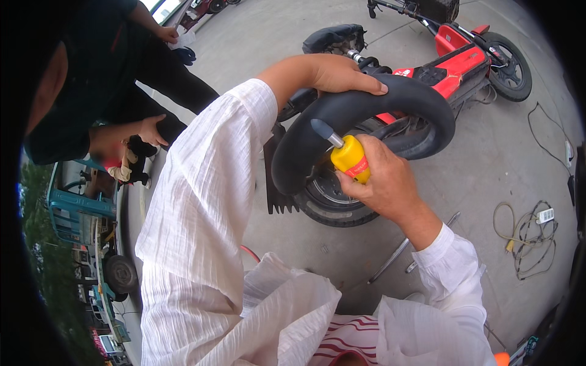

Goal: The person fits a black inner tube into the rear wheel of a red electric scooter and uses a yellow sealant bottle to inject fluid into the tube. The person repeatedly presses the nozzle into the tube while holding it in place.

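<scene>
In front of me is a black, inflated inner tube [294,149]. My left hand [343,76] grips its far side, the thumb lying along the top of the rubber. My right hand [386,180] is closed around a yellow handheld grinder [351,157] with a grey, bullet-shaped tip [322,129]. The tip points up and left over the tube; I cannot tell whether it touches the rubber. Beneath the tube lies the wheel [342,213] of a red electric bike [455,64], which rests on its side on the concrete.
Metal bars [390,259] lie on the ground near my right forearm. A tangled cable [522,247] with a white socket block [545,215] is farther right. At left stands another person in dark clothing [91,79], near a teal cargo vehicle [82,204].
</scene>
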`<state>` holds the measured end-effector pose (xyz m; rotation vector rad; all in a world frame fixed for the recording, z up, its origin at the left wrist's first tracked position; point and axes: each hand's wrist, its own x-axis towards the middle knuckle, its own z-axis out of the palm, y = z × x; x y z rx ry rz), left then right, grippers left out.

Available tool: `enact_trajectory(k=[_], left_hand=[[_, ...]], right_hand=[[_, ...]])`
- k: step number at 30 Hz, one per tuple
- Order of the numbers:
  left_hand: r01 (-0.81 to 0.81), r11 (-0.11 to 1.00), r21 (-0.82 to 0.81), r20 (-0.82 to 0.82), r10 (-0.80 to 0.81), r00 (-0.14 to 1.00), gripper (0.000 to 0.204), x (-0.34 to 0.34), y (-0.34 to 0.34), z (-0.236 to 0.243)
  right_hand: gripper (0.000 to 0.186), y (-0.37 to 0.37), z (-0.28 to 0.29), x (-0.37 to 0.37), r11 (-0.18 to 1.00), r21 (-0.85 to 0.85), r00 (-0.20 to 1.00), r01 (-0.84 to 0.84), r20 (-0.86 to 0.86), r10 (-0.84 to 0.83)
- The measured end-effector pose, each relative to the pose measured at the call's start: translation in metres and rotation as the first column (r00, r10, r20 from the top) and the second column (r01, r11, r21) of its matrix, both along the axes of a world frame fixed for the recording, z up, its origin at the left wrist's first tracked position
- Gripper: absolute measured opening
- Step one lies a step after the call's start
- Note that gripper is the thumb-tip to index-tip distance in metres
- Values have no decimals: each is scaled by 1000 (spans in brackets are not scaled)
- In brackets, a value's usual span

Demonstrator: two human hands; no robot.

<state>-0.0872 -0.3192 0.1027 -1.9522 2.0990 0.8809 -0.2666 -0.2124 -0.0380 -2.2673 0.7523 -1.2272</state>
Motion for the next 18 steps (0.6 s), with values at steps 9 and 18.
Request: enact_trajectory(k=[9,18], left_hand=[[-16,1000,-9,4,16,1000,94,3,6,-1],[-36,999,-6,-17,36,999,93,7,7,-5]], right_hand=[[57,7,1,2,1000,6,997,11,-71,-10],[54,13,5,5,997,49,997,52,-54,-49]])
